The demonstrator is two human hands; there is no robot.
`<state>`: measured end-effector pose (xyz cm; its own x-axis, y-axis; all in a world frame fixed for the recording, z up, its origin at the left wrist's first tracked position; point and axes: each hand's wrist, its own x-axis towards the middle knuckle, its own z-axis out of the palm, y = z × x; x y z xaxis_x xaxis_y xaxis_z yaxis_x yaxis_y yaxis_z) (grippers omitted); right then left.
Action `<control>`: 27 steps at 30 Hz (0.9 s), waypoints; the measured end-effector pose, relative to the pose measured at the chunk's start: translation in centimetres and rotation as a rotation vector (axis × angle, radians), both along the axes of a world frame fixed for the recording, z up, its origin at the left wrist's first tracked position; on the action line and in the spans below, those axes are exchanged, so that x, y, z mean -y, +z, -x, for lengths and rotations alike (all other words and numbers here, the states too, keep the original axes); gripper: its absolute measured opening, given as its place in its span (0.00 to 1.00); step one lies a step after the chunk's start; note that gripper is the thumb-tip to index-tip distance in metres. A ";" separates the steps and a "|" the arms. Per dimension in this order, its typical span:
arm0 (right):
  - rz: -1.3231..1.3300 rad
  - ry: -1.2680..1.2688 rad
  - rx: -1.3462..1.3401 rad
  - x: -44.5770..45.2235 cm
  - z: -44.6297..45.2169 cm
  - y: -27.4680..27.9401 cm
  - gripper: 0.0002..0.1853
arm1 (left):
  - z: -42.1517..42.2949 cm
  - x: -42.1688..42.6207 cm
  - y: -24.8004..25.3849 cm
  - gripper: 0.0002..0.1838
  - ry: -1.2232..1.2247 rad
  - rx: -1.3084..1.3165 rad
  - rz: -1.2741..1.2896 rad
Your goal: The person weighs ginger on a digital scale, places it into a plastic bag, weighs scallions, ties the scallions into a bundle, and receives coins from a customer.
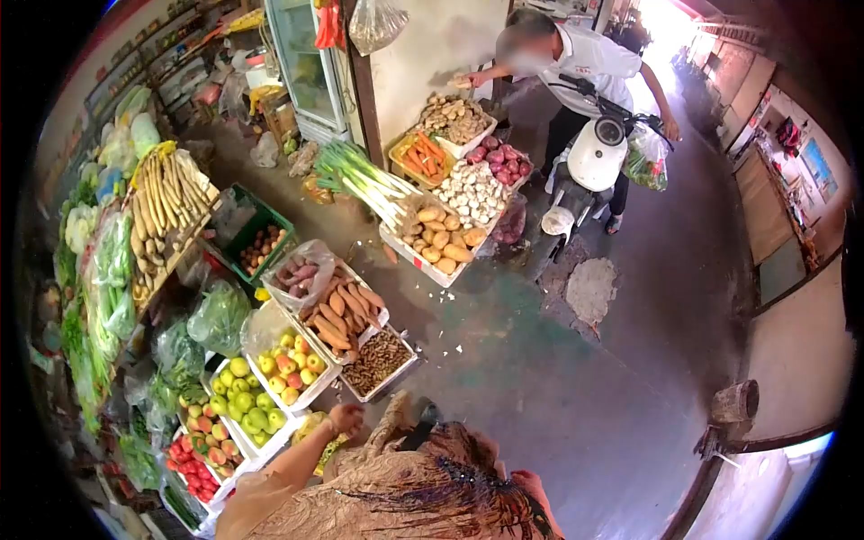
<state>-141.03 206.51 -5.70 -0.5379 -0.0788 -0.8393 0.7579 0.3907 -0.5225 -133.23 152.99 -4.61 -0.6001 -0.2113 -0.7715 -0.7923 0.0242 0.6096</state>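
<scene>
My left hand [345, 418] hangs low in front of my body, loosely open, with nothing visible in it. It is above the floor edge of the fruit boxes, nearest to a box of small yellow-green fruit [331, 448] and a tray of small brown pods [380, 362]. Green pears [256, 418] and yellow-red apples [290, 364] lie in white boxes to its left. My right hand [531, 490] shows only in part beside my brown patterned clothing [414, 490]; its fingers are hidden.
Sweet potatoes [335, 315], leeks [373, 184], potatoes [443, 243] and garlic [472, 193] stand ahead. A person in a white shirt [598, 58] leans over ginger [453, 117] beside a white scooter [596, 155]. Concrete floor [666, 333] runs along the right; a patch [591, 290] looks rough.
</scene>
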 end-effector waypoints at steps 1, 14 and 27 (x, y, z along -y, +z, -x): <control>0.004 -0.002 0.012 -0.3 0.4 -0.9 0.14 | 2.4 0.1 1.2 0.18 0.034 -0.076 0.035; 0.095 -0.015 -0.058 -2.1 24.6 -5.7 0.12 | 13.7 -0.1 -3.6 0.17 0.176 0.118 0.162; 0.090 0.060 -0.317 2.3 52.7 -6.9 0.12 | 21.0 -2.9 -6.7 0.16 0.378 -0.114 -0.018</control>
<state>-193.72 204.23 -12.64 -0.7634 -0.1844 -0.6191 0.5292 0.3710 -0.7631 -154.24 155.89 -11.30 -0.5643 -0.4209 -0.7102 -0.6709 -0.2675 0.6916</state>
